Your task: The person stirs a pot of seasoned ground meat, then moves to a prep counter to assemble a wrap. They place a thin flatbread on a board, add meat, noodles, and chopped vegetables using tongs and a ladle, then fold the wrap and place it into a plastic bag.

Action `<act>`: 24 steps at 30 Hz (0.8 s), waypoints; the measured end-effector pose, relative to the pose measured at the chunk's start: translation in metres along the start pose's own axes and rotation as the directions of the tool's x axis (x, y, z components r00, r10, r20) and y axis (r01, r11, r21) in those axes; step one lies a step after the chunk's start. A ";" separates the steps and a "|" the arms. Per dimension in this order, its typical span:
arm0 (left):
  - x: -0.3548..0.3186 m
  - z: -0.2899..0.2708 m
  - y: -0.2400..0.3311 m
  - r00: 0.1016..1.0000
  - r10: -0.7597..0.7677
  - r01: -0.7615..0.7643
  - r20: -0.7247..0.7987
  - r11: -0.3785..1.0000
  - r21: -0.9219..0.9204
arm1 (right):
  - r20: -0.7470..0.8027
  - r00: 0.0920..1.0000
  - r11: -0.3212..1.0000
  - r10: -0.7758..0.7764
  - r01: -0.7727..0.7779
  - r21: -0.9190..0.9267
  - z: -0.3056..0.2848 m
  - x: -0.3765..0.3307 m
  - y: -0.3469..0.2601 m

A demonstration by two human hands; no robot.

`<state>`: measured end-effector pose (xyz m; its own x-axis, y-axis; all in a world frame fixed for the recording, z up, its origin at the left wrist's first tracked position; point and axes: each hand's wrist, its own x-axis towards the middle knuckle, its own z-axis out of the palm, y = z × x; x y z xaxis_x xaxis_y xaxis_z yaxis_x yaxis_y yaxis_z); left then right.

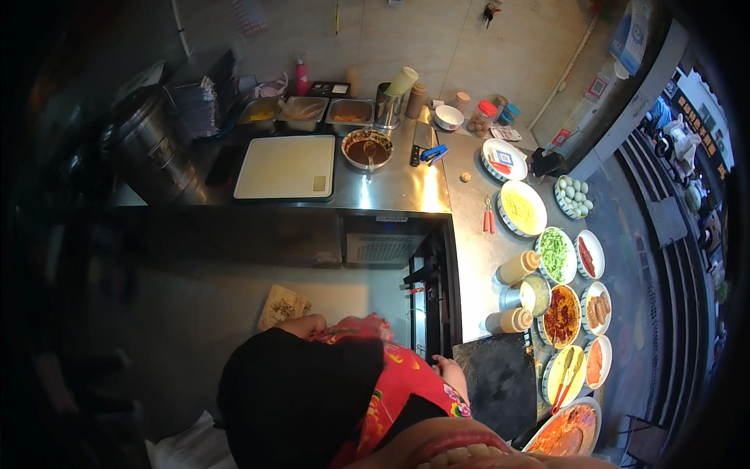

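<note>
My left hand (305,324) is low at the left, partly covered by my dark clothing. Its fingers are hidden, and it overlaps the near edge of a pale, shallow container (282,306) with dark bits in it; I cannot tell whether they touch. My right hand (451,373) is at the counter's inner edge, beside the black flat griddle (496,383). Its fingers look curled, and what they hold, if anything, does not show. Past the griddle, red-handled tongs (563,383) lie across a yellow-filled bowl (556,367).
Bowls of chopped greens (554,254), red chilli sauce (560,315) and sausages (598,308) line the right counter, with squeeze bottles (519,267) nearby. Eggs (574,195) fill a basket. A cutting board (285,167), brown sauce bowl (367,149) and cleaver (422,137) rest on the far counter.
</note>
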<state>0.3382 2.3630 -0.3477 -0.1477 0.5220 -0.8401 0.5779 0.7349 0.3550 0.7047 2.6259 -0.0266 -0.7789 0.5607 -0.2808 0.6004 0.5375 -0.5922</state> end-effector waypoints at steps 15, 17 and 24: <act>0.000 -0.074 0.094 0.972 0.209 -0.206 0.106 0.978 -0.041 | -0.171 0.968 0.979 0.184 -0.166 0.115 0.022 -0.039 0.004; 0.024 -0.083 0.094 0.955 0.222 -0.227 0.196 0.974 0.002 | -0.240 0.928 0.952 0.286 -0.248 0.179 0.027 -0.056 -0.003; 0.108 -0.108 0.142 0.866 0.215 -0.027 0.452 0.922 -0.386 | -0.519 0.578 0.769 0.630 -0.559 0.310 -0.006 -0.139 0.019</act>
<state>0.3174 2.5705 -0.3434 0.3593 0.4142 -0.8362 0.2268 0.8305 0.5088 0.8251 2.5622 0.0057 0.0221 0.9894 -0.1436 0.8409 -0.0960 -0.5326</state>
